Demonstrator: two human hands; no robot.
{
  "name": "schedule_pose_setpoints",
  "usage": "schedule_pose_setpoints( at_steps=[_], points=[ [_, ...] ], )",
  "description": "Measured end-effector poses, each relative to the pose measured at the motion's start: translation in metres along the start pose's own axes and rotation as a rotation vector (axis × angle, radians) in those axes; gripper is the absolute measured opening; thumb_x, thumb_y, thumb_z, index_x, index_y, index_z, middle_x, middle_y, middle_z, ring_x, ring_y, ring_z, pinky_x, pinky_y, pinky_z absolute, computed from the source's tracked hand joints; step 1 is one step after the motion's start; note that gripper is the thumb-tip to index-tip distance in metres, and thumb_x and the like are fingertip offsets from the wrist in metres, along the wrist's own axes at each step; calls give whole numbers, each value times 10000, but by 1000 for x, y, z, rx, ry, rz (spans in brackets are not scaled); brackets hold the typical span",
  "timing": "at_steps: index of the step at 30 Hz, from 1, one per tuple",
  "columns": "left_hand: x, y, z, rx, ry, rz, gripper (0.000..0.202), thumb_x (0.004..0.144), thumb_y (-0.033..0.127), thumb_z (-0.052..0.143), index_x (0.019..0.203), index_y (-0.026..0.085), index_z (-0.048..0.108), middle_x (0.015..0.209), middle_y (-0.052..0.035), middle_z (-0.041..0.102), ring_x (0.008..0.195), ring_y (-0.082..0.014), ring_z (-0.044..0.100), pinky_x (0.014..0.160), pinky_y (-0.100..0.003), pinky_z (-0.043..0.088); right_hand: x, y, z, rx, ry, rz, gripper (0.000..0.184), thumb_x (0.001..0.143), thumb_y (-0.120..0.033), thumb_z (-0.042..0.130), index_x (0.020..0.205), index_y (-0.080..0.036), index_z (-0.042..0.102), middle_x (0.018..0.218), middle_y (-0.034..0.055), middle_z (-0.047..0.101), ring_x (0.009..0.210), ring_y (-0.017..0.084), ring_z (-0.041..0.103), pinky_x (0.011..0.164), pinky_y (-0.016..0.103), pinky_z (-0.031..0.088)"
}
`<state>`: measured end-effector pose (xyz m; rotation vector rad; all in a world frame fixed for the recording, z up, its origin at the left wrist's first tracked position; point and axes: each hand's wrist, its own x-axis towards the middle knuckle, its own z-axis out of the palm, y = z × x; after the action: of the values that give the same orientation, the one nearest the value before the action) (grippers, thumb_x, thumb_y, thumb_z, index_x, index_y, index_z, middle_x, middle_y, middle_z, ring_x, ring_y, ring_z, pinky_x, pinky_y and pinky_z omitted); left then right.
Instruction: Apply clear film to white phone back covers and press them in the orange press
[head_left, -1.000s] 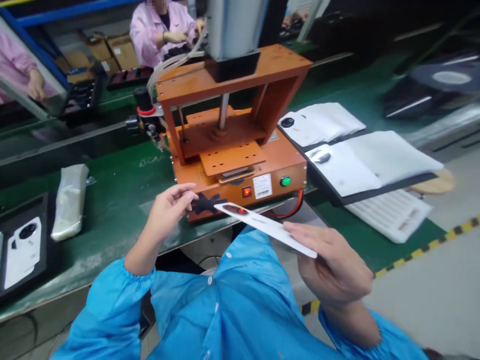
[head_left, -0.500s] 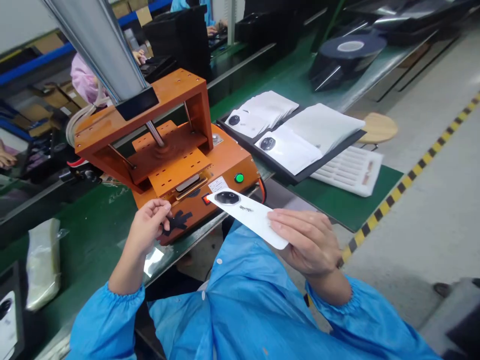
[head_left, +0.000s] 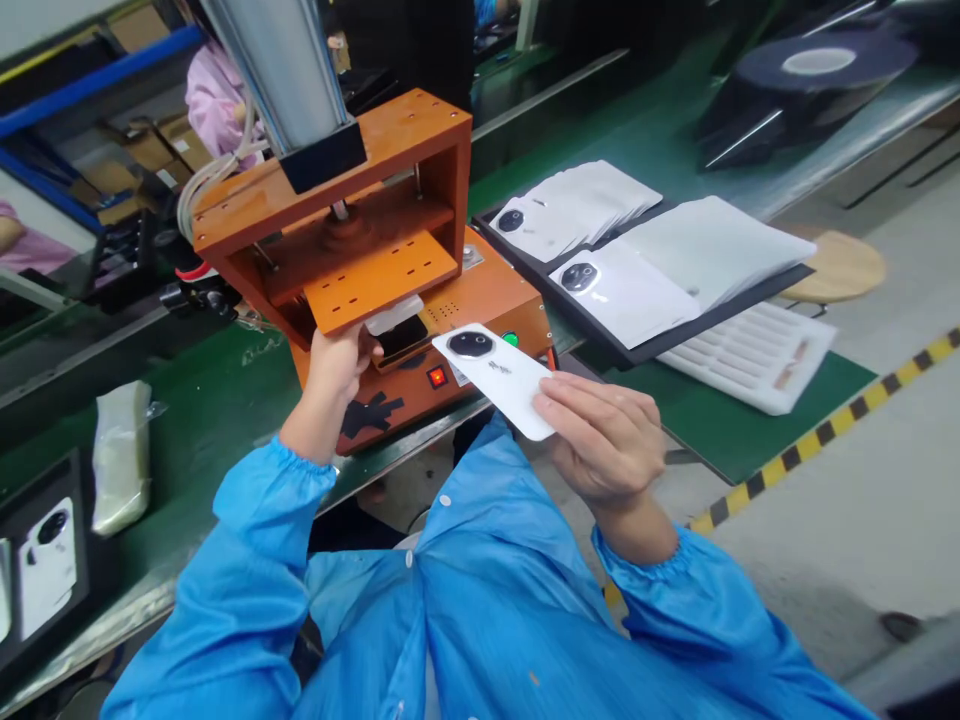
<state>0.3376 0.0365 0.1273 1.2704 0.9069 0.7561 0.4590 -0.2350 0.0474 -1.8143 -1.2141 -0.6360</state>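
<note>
My right hand (head_left: 607, 440) is closed on the near end of a white phone back cover (head_left: 499, 378) with a round black camera ring, held tilted in front of the orange press (head_left: 420, 150). My left hand (head_left: 337, 360) reaches into the press opening under the orange perforated plate (head_left: 379, 280). Its fingers are curled on the edge of a white part (head_left: 394, 312) that lies on the press's black bed. Both arms wear blue sleeves.
A black tray (head_left: 750, 300) right of the press holds rows of white covers (head_left: 622, 295). A white moulded tray (head_left: 750, 355) lies in front of it. A wooden stool (head_left: 840, 265) stands right. A plastic bag (head_left: 120, 455) and another black tray (head_left: 45, 560) lie left. Co-workers in pink sit behind.
My left hand has moved up from the press's front panel into the opening and closed on the white part. My right hand has brought the cover a little closer to the press.
</note>
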Motion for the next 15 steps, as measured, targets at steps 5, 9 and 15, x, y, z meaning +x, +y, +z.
schedule_pose_setpoints(
  at_steps=[5,9,15],
  points=[
    [26,-5,13,7,135,9,272,859,344,839,851,214,600,616,24,567,509,-125,593,391,-214,177,19,3,22,39,-78,71,325,1020,-349,513,993,-385,835,1082,59,850,1130,320,799,920,546,574],
    [12,6,8,25,142,-10,139,942,166,648,812,189,605,607,21,526,484,-109,533,414,-198,254,38,8,43,33,-77,64,353,1044,-346,487,1032,-357,839,1118,70,845,1160,319,788,976,558,551],
    [-88,-15,-62,85,28,-43,117,740,250,729,773,150,678,611,1,637,485,-136,575,408,-204,369,75,5,99,105,-67,-170,358,1117,-285,459,1119,-320,815,1176,41,832,1204,255,761,992,450,512]
  ],
)
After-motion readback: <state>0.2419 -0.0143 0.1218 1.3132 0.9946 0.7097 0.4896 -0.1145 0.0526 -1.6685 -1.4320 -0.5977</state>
